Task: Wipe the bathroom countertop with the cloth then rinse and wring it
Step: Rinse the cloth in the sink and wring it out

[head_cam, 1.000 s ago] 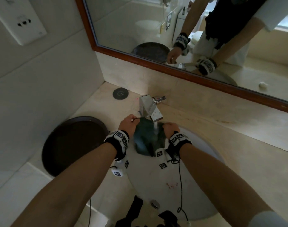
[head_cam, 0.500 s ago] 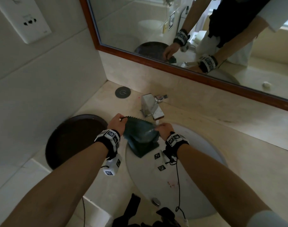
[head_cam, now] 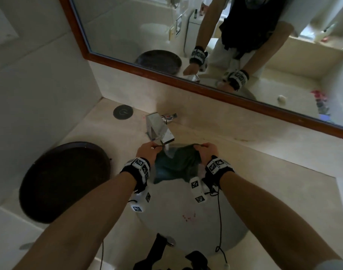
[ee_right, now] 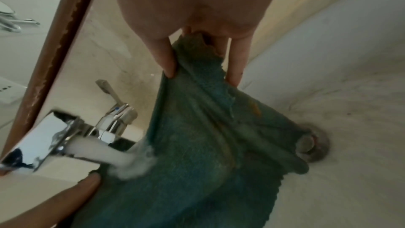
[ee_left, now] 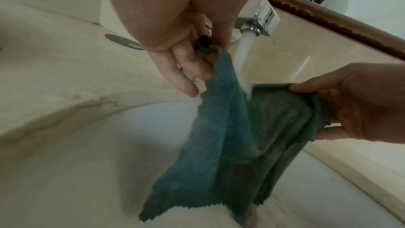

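Dark round tray (head_cam: pixel 63 182) sits on the surface (head_cam: pixel 273 166) at far left, next to the basin (head_cam: pixel 186 227). Small dark round disc (head_cam: pixel 122 112) lies on the surface near the back corner, left of the tap (head_cam: pixel 159 129).

L hand (head_cam: pixel 147 152): thumb + fingers pinching the cloth's upper-left corner, just left of the tap spout. In the L wrist view the fingers (ee_left: pixel 184 74) are curled round that corner, w/ a small black item (ee_left: pixel 205 42) held in the same grip; can't tell what it is.

Cloth (head_cam: pixel 176 164): dark teal, zigzag-cut edges, stretched between both hands over the back of the basin, directly under the spout. Water stream (ee_left: pixel 243 61) is running and hits the cloth's top edge between the two hands. The rest hangs down into the basin; in the R wrist view the lower folds reach to the drain (ee_right: pixel 317 145) and partly cover it.

R hand (head_cam: pixel 207 152): pinching the upper-right corner, cloth edge caught between thumb and fingers (ee_right: pixel 164 58), bunched up into the palm.

Tap lever (ee_right: pixel 109 89) sticks out to the R of the tap body. Wood-framed mirror (head_cam: pixel 225 45) runs above the surface behind the tap.
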The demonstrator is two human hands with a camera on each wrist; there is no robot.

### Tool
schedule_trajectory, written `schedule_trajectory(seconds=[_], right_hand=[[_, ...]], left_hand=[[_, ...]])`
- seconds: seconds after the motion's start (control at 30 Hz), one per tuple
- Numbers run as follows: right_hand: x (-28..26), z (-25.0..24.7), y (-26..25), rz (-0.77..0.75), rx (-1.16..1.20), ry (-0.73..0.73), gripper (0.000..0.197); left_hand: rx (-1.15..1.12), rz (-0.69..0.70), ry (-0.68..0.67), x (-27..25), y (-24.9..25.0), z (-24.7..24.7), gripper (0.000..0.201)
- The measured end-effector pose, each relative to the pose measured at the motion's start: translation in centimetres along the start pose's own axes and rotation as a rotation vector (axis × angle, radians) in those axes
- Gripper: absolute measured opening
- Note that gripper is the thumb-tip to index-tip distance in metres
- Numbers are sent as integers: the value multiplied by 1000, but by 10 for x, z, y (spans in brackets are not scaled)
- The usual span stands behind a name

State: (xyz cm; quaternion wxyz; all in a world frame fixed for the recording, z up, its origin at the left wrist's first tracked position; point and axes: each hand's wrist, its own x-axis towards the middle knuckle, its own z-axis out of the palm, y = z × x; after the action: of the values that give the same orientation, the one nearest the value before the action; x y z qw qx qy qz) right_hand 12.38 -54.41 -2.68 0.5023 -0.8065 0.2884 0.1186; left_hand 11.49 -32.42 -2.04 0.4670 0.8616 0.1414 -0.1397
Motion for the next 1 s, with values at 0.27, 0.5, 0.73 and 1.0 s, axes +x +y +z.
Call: schedule_trajectory(seconds=[0.27,0.5,0.73,1.0], right_hand=[[13,-22,5,72,33,95,16],[22,-7,6,47,61,19,21],[-17,41,-21,-53,67,-147,13],[-33,88,-19,-157,58,-296,9]], left_hand=[[-47,5,-30,5,13,20,27],[-103,-35,-37,2,6,1,33],[62,-5,17,-23,-14,-40,34],[189,55,80,-38,-37,-67,29]])
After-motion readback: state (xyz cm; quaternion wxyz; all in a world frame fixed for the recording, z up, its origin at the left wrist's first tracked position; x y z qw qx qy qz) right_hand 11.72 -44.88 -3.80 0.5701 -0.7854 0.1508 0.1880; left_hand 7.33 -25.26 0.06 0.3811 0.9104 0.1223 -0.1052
